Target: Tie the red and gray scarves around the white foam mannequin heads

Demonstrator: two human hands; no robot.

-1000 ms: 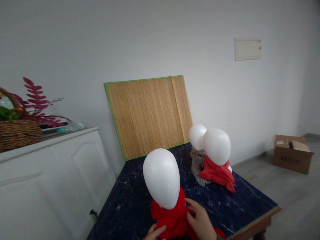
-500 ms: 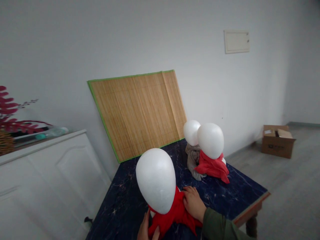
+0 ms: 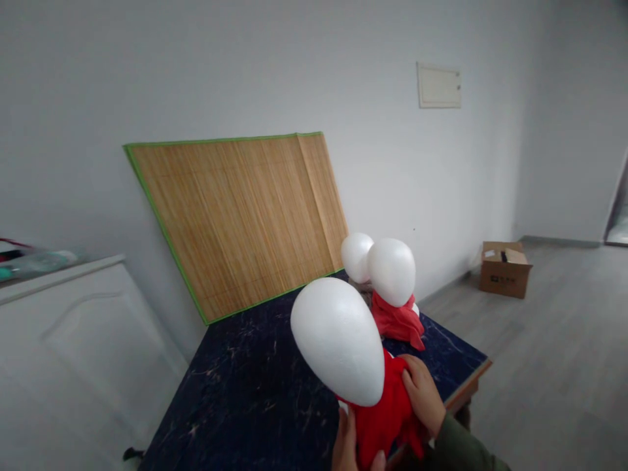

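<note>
Gripping a red scarf (image 3: pixel 380 418) wound beneath a tilted white foam mannequin head (image 3: pixel 338 340), left hand (image 3: pixel 350 448) from below, right hand (image 3: pixel 424 396) clasped on its right flank, over the dark marble tabletop's (image 3: pixel 255 392) near right edge.

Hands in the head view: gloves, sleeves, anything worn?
Both hands are bare, no gloves, and no rings or watch can be seen. The right hand comes out of a long olive-green sleeve that reaches the wrist. Of the left hand only the fingers show at the bottom edge; no sleeve is in view.
</note>
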